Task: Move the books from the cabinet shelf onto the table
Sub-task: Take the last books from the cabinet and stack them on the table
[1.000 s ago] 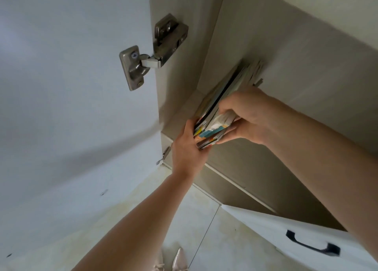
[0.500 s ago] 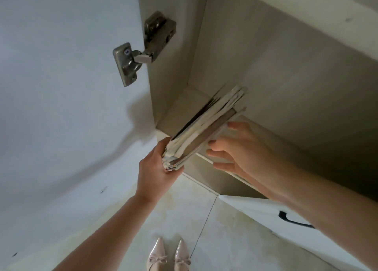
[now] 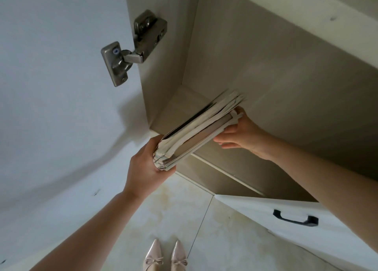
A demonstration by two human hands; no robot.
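Note:
A bundle of several thin books, page edges towards me, hangs tilted over the front edge of the beige cabinet shelf. My left hand grips its near lower end, fingers wrapped under it. My right hand is at the bundle's far right side, fingers fairly straight and touching its underside. The table is not in view.
The white cabinet door stands open on the left with a metal hinge. Another white door with a black handle juts out at lower right. Below lie floor tiles and my shoes.
The book bundle has come out from deep in the shelf towards me and down. My right hand released its grip and now touches the far side; my left hand took the near end.

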